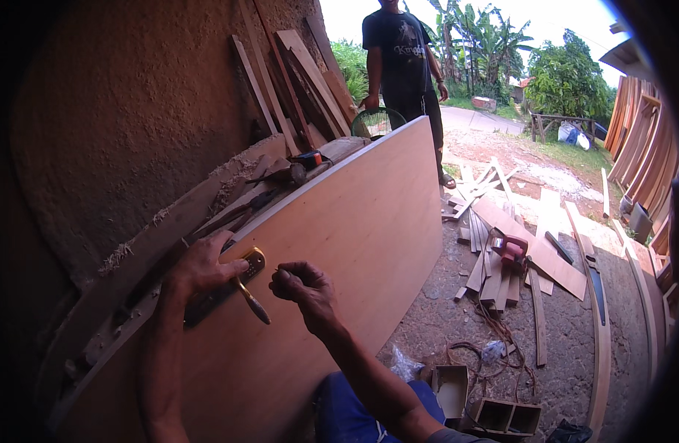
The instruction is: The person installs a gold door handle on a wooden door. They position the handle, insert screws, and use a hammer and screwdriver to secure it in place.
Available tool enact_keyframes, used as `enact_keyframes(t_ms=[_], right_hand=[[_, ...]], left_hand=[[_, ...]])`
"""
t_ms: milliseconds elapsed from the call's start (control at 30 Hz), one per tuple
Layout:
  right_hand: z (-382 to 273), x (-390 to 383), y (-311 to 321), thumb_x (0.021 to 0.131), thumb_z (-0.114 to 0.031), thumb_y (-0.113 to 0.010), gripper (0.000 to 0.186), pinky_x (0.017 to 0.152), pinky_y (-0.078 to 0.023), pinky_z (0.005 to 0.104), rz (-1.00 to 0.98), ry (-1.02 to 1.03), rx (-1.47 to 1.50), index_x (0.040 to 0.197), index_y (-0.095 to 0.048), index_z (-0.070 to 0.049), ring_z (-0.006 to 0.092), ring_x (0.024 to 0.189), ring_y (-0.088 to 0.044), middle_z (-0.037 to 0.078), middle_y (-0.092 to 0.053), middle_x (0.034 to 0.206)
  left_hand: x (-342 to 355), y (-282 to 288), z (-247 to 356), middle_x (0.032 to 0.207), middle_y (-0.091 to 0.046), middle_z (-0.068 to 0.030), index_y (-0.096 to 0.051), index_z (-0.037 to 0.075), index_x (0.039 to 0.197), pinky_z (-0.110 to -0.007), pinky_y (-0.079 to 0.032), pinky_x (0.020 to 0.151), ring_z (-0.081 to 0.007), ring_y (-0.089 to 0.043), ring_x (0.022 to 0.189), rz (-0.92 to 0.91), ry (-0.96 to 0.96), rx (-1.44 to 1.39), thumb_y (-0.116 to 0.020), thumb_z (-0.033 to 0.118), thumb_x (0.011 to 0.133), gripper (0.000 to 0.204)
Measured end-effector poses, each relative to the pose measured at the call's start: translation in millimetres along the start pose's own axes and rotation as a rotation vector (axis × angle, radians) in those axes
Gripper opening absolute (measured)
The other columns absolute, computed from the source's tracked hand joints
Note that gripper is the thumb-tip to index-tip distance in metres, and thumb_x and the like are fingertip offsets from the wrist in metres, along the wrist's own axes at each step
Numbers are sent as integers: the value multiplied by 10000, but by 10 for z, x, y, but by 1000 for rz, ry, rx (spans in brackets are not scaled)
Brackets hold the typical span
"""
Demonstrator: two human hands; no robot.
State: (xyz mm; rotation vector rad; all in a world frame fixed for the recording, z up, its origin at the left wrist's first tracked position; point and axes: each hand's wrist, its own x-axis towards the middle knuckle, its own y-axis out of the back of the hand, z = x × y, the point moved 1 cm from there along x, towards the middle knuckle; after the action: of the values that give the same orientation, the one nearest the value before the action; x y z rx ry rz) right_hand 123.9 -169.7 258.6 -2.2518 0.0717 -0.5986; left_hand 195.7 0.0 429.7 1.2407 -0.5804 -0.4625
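My left hand [205,267] grips a brass-coloured door handle [254,260] with a plate against the upper left of a pale wooden panel [362,221], its lever angled down. A dark recess or fitting [200,310] shows below my left hand. Just right of the handle, my right hand [304,294] is pinched closed near the panel's face; what is between the fingertips is too small to make out.
A person [398,70] stands behind the panel beside a green basket [376,118]. Leaning boards [302,70] and tools [306,159] are behind the panel. Wood offcuts [487,277], a red power tool [511,247], a handsaw [598,295] and open boxes [506,417] lie right.
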Motion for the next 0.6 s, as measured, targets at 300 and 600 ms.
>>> enact_keyframes(t_ms=[300,600], right_hand=[[76,53,6,971,-154,-753,214,807,-606,334,41,-58,-33,1110,-685,-6,183,856,-724,84,-727,965],[44,150,-205,993,-188,-732,191,847,-559,313,35,-1,-140,1111,-693,-43,136,934,-686,52,-721,1006]], left_hand=[[21,-143,-194,1367,-634,-288,-516,-52,1461,-413,-482,1084,-370,-627,1282,17,-41,-166,-790,375,859,787],[-74,-16,-78,1421,-611,-255,-507,-55,1464,-400,-443,1117,-355,-601,1316,16,-117,-42,-763,334,911,723]])
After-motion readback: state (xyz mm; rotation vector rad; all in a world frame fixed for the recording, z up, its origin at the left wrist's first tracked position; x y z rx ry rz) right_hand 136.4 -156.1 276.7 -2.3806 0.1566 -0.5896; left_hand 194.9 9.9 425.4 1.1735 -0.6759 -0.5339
